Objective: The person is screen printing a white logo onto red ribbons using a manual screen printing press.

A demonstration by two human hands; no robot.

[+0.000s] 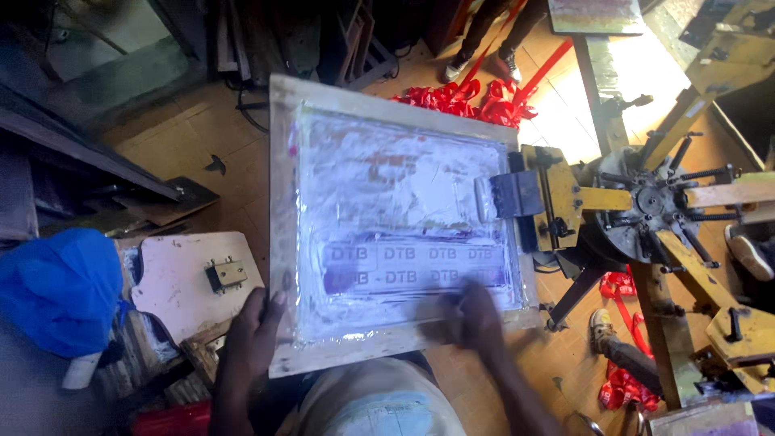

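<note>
Hands on the printing screen (404,218), centre frame.
Your left hand (252,335) grips its lower-left frame edge; your blurred right hand (476,319) presses the mesh, grip unclear.

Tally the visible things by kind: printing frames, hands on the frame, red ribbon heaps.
White-framed printing screen with purple ink: 1
Hands on it: 2, left hand and right hand
Red ribbon heaps: 2, one beyond the frame, one lower right
Total: 5

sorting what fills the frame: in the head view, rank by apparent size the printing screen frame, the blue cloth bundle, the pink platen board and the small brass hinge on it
1. printing screen frame
2. and 3. blue cloth bundle and pink platen board: too alike to rank, and the bundle is cut off by the picture edge
4. brass hinge
</note>
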